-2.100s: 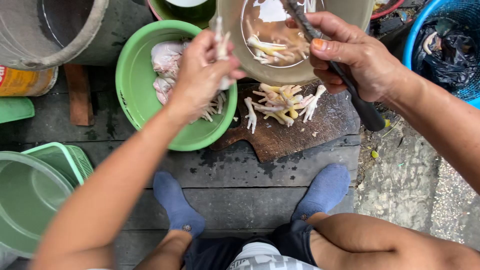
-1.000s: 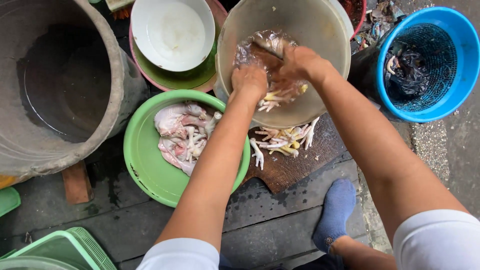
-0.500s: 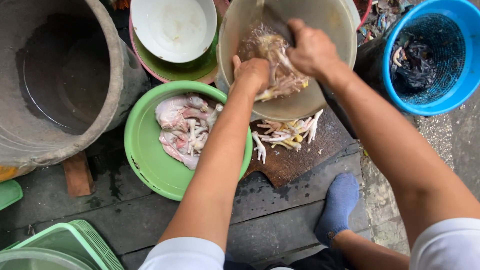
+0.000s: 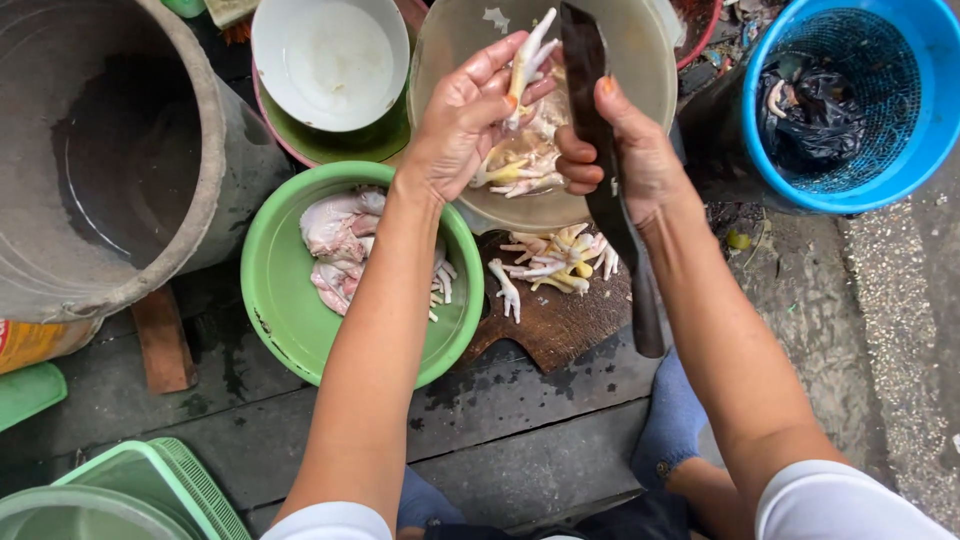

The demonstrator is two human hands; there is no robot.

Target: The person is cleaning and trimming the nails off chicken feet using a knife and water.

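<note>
1. Chicken foot (image 4: 527,55) is the thing in hand right now. It is pale and points up, and it sits over the big tan bowl (image 4: 640,90).
2. Left hand (image 4: 465,115) is raised over that bowl with the palm turned up. Its fingers are curled loosely round the chicken foot and pinch it near the lower end.
3. Right hand (image 4: 625,155) is just beside the left one. Its fingers are wrapped tight round a long dark knife (image 4: 605,170). The blade points up past the chicken foot, and the handle end hangs down over the wooden board (image 4: 560,335).
4. Both arms reach forward from the bottom of the picture, with the elbows bent a little.
5. Some work looks done. A pile of chicken feet (image 4: 555,262) lies on the wooden board, touching each other. A few more pieces lie in the green bowl (image 4: 290,320) next to some pale chicken meat (image 4: 335,240).
6. Some work looks left. More chicken feet (image 4: 520,170) rest at the bottom of the tan bowl, under the hands. I think the job is about in the middle, but I cannot tell how many are left.
7. Nearby stand a white bowl (image 4: 330,60), a big grey tub (image 4: 130,150) and a blue basket (image 4: 850,100) with a black bag inside.
</note>
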